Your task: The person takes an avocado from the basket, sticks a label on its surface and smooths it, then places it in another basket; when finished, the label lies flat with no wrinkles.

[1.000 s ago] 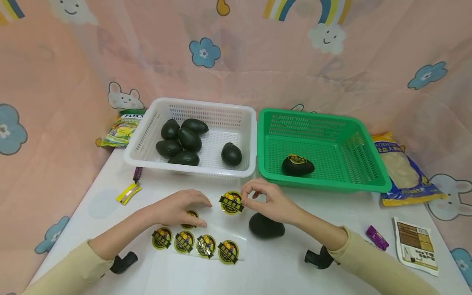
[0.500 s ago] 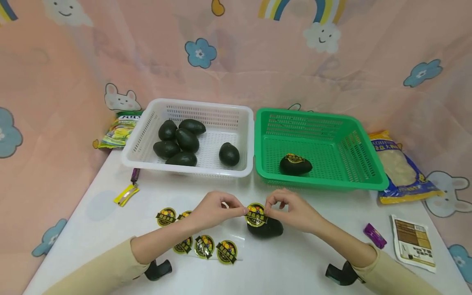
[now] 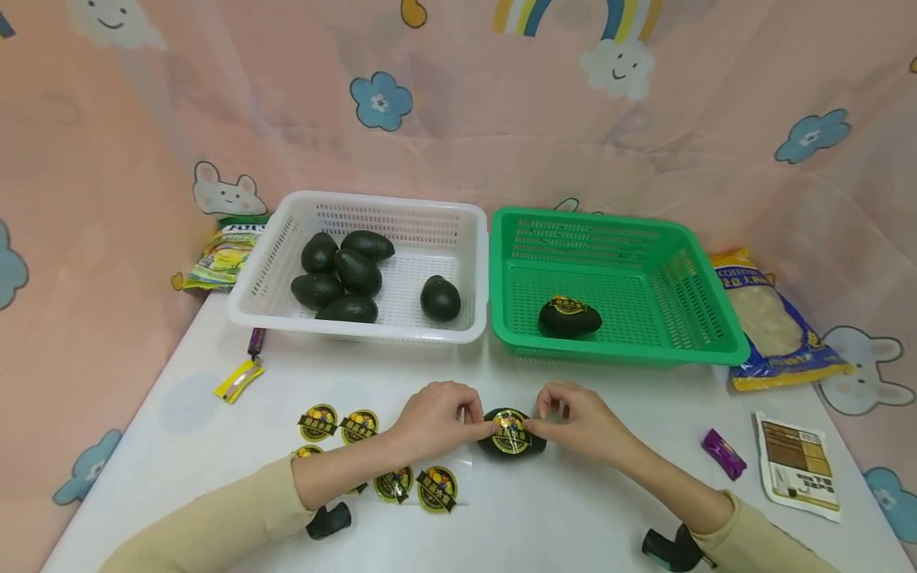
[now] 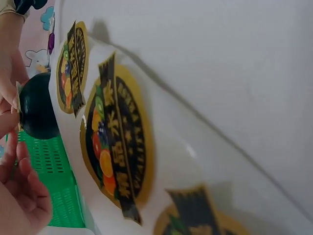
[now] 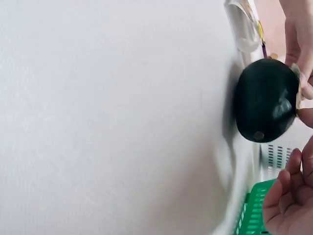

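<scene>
A dark green avocado [image 5: 266, 100] lies on the white table between the two hands. Across its top sits a round black-and-gold fruit sticker [image 3: 511, 432]. My left hand [image 3: 437, 418] holds the sticker's left edge, thumb tip on it and fingers curled behind. At the opposite edge my right hand [image 3: 583, 418] mirrors this with its thumb. In the right wrist view the sticker shows edge-on against the avocado. A clear sheet with several more stickers [image 4: 117, 142] lies under the left forearm, which partly hides it.
A white basket [image 3: 466, 330] with several avocados stands at the back, beside a green basket [image 3: 630, 354] with one stickered avocado [image 3: 571, 320]. Snack bags [image 3: 777, 322] flank the baskets. A purple sweet [image 3: 723, 454] and a flat packet [image 3: 798, 465] lie at right.
The right hand brought the sticker rightward over the avocado, and the left hand came across from the sheet to its other edge. Both have since lowered the sticker onto the avocado.
</scene>
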Tool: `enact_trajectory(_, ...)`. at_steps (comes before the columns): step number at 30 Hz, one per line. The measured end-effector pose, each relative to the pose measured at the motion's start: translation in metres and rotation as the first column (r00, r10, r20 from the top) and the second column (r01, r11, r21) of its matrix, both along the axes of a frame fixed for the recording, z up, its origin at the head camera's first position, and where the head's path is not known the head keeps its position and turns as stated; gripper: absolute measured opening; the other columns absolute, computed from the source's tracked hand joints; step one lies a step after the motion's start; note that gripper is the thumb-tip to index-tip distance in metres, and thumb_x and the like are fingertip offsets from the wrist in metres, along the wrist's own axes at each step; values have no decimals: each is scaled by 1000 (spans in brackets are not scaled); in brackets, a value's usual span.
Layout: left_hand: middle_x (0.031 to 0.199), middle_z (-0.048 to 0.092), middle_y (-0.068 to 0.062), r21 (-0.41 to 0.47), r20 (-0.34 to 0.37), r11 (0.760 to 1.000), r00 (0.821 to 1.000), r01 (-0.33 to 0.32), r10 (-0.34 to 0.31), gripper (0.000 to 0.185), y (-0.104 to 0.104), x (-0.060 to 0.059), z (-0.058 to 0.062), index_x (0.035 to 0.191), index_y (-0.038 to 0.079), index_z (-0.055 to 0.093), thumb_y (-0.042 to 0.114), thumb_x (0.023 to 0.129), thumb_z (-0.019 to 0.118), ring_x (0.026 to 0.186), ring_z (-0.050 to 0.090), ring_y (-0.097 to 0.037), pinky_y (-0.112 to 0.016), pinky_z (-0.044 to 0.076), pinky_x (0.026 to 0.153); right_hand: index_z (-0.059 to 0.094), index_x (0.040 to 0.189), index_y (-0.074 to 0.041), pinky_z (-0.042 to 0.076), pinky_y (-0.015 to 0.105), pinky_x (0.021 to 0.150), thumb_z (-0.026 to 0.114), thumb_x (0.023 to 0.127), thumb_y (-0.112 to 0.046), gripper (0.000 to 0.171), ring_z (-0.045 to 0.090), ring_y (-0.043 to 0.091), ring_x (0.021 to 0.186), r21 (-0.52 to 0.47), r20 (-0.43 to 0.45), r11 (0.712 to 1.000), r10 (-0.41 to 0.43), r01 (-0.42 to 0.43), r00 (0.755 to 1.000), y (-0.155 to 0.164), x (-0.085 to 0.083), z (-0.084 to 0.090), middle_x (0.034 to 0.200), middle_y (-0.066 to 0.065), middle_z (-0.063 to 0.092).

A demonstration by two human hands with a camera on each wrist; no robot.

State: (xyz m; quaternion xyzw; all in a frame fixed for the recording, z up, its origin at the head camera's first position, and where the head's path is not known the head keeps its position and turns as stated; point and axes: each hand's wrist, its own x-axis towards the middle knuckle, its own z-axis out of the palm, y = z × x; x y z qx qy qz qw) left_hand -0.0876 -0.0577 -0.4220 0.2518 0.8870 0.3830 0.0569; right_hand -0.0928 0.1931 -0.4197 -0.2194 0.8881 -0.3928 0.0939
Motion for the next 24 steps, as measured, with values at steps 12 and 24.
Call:
enact_trajectory(12, 96, 54, 8, -150, -484, 979, 853, 139, -195, 38, -1, 1, -9, 109, 29, 76, 52, 78, 77, 80, 45, -8, -15, 38, 62, 65, 93, -29, 44, 35, 81, 81, 82, -23, 21, 51, 11, 97, -87, -213, 955, 259, -282, 942, 2, -4, -6, 100, -16, 60)
enact_trajectory(24, 116, 59, 4, -106, -371, 972, 899, 210, -235, 46, 4, 1, -11, 117, 20, 68, 47, 80, 76, 106, 55, -8, -21, 48, 83, 65, 117, -6, 52, 27, 82, 75, 88, -25, 36, 63, 18, 100, -279, 202, 956, -36, 92, 979, 8, -15, 4, 116, 15, 65)
